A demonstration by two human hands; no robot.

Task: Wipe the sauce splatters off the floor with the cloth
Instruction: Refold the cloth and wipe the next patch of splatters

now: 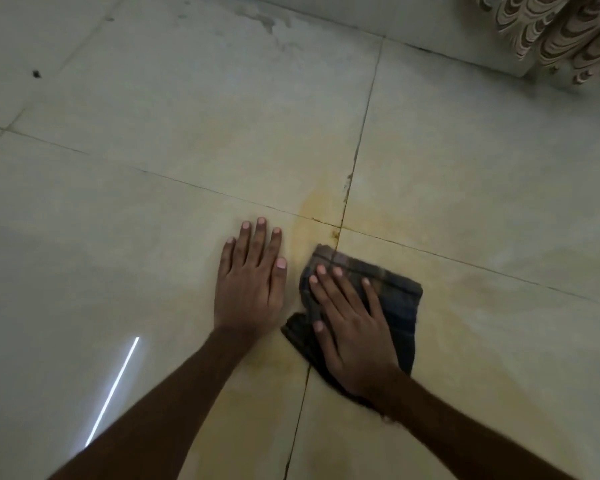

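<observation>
Under the spread fingers (336, 271) of the right hand (352, 327) lies the cloth (397, 306), a dark checked piece folded flat on the floor (153, 161). That hand presses palm-down on it, fingers fanned wide and gripping nothing; the cloth shows beyond the fingertips, out past the little finger, and as a corner poking out beside the thumb. Just ahead of those fingertips, where four tiles meet, a yellowish sauce smear (317, 206) stains the floor, with darker specks caught in the grout line (352, 188) running away from the cloth's far corner. Fainter yellow film spreads on the tiles around and behind the cloth.

Beside the cloth, close to the right thumb but not touching it, the left hand (250, 282) rests flat on bare tile, fingers straight, slightly apart and holding nothing. Its fingertips stop just short of the tile joint. Far beyond the right hand's fingers, a patterned curtain (561, 32) hangs at the wall.
</observation>
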